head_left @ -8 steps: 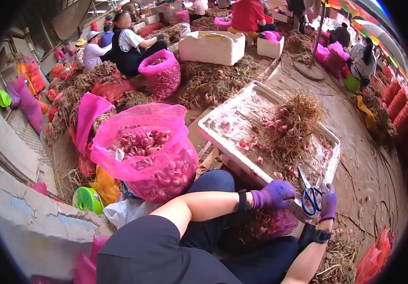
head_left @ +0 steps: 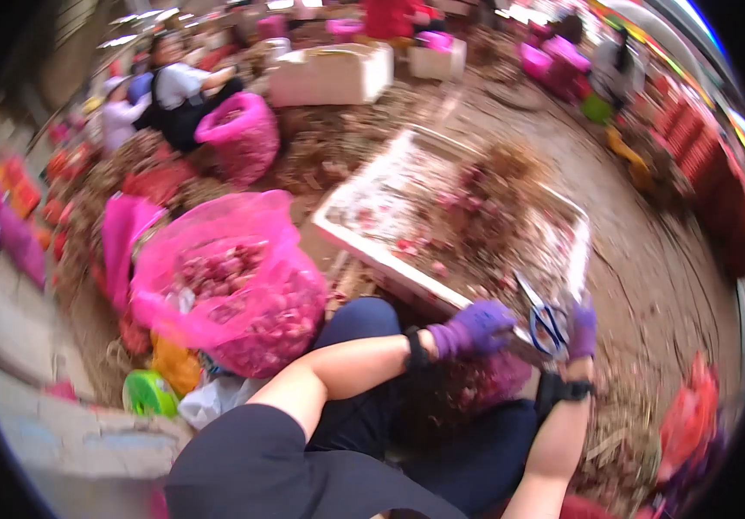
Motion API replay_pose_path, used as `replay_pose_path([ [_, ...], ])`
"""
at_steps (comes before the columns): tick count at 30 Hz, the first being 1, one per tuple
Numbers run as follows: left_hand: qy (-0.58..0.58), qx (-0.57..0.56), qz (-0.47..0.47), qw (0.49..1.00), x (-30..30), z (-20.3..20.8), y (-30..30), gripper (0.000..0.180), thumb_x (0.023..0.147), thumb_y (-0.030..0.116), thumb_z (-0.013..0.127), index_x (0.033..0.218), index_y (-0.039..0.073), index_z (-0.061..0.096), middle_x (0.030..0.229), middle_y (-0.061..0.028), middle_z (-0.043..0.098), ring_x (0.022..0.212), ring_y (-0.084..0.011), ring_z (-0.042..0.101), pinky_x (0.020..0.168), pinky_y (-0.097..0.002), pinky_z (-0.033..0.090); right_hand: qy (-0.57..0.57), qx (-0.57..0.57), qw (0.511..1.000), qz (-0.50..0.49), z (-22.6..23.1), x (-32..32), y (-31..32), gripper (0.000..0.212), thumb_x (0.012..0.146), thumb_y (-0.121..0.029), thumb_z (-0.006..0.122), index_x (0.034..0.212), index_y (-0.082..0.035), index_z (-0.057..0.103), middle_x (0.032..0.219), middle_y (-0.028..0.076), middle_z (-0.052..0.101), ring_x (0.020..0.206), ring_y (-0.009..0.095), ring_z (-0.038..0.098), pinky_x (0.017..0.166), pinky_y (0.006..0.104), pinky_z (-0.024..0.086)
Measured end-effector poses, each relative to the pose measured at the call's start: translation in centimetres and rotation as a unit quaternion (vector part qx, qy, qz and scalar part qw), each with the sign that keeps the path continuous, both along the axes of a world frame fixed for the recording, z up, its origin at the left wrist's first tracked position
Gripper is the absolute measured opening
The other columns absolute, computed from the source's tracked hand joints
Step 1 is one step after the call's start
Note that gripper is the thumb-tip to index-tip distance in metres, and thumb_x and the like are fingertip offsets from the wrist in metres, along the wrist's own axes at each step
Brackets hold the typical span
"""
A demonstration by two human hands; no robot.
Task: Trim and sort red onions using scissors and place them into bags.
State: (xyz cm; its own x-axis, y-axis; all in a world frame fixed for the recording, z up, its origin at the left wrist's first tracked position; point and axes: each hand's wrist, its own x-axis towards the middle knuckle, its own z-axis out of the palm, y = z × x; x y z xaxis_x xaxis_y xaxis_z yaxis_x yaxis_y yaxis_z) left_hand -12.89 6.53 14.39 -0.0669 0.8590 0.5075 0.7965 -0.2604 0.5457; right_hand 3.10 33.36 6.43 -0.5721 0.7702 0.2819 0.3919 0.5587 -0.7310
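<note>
My left hand (head_left: 475,329), in a purple glove, is closed at the near rim of a white foam tray (head_left: 420,283). Anything inside its curled fingers is hidden. My right hand (head_left: 582,329), gloved alike, is at the tray's near right edge, its fingers smeared by motion. Just left of it are scissors (head_left: 548,329) with blue handles, blades pointing up and left over the tray; I cannot tell whether the hand grips them. A heap of red shallots (head_left: 476,203) with dry stalks lies in the tray, among loose skins.
A pink mesh sack (head_left: 273,320) of shallots stands left of my knee. A green round container (head_left: 149,394) sits beside it. Dry stalks (head_left: 619,432) and an orange-red mesh bag (head_left: 689,415) lie at right. People, another pink sack (head_left: 247,143) and a white foam box (head_left: 331,76) are farther back.
The whole view has shifted and blurred, so the tray, sack and hands appear farther left and higher. Both hands keep their places by the tray and scissors.
</note>
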Motion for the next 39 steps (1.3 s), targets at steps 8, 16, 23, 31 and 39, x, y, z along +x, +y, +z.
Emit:
replay_pose_path([
  [8, -0.019, -0.051, -0.027, 0.998, -0.8, 1.8, -1.3, 0.014, 0.079, 0.016, 0.059, 0.087, 0.005, 0.059, 0.09, -0.0143, 0.06, 0.087, -0.034, 0.057, 0.077, -0.0408, 0.046, -0.161, 0.091, 0.983, -0.009, 5.7, -3.1, -6.0, 0.049, 0.08, -0.043, 0.058, 0.112, -0.005, 0.054, 0.105, 0.026, 0.058, 0.097, 0.04, 0.056, 0.079, 0.046, 0.047],
  [16, -0.014, -0.02, -0.023, 0.999, -0.5, 0.4, -1.2, 0.016, 0.077, 0.015, 0.061, 0.089, 0.005, 0.059, 0.097, -0.0153, 0.061, 0.094, -0.0344, 0.057, 0.083, -0.0409, 0.045, -0.175, -0.057, 0.976, -0.12, 7.6, -3.8, -8.3, 0.053, 0.081, -0.046, 0.05, 0.118, -0.008, 0.051, 0.11, 0.023, 0.058, 0.104, 0.036, 0.055, 0.089, 0.045, 0.044],
  [23, -0.036, -0.047, -0.028, 0.998, 0.0, 1.5, -1.3, 0.014, 0.077, 0.011, 0.06, 0.089, 0.005, 0.06, 0.099, -0.0152, 0.061, 0.097, -0.0338, 0.056, 0.086, -0.0405, 0.043, -0.21, -0.082, 0.968, -0.113, 9.3, -3.6, -8.7, 0.057, 0.081, -0.047, 0.052, 0.121, -0.007, 0.048, 0.113, 0.021, 0.057, 0.105, 0.037, 0.055, 0.089, 0.0437, 0.044],
  [31, 0.026, -0.051, -0.042, 0.997, 1.0, 0.9, -0.5, 0.014, 0.077, 0.009, 0.056, 0.09, 0.004, 0.058, 0.098, -0.016, 0.06, 0.095, -0.0344, 0.055, 0.086, -0.0404, 0.042, -0.158, -0.071, 0.972, -0.158, 7.3, -2.8, -7.8, 0.047, 0.078, -0.041, 0.054, 0.111, -0.008, 0.054, 0.099, 0.021, 0.062, 0.098, 0.034, 0.059, 0.085, 0.044, 0.046],
  [39, 0.009, -0.053, -0.02, 0.998, -0.4, 1.4, -1.6, 0.014, 0.082, 0.012, 0.056, 0.092, 0.004, 0.059, 0.095, -0.015, 0.06, 0.092, -0.0344, 0.055, 0.084, -0.0414, 0.042, -0.146, -0.061, 0.979, -0.127, 8.8, -4.7, -9.0, 0.035, 0.078, -0.028, 0.051, 0.104, -0.007, 0.061, 0.098, 0.02, 0.064, 0.09, 0.035, 0.063, 0.078, 0.0456, 0.05],
])
